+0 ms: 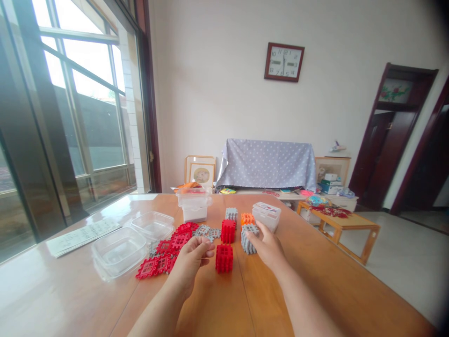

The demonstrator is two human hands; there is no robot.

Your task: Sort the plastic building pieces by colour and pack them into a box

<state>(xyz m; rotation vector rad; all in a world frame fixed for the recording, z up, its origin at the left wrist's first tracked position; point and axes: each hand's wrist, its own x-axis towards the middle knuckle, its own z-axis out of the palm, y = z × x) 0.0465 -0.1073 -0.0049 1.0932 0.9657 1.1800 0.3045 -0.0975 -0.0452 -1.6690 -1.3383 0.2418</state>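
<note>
My right hand (269,247) grips a stack of grey notched plastic building pieces (249,239), thumb in front and fingers behind it. My left hand (195,258) is held above the table with thumb and fingers pinched together; no piece shows between them. Just right of it stands a red stack of the same pieces (224,259). Behind are another red stack (228,231), a grey stack (231,214) and an orange stack (247,218). Loose red window-patterned pieces (164,249) lie in a pile left of my left hand, with loose grey pieces (203,230) behind it.
Clear plastic tubs (120,249) and a shallow clear lid or tray (153,223) sit on the left. Farther back are a stacked clear container (195,211) and a lidded box (267,214). Printed sheets (83,237) lie at the wooden table's (301,290) left side.
</note>
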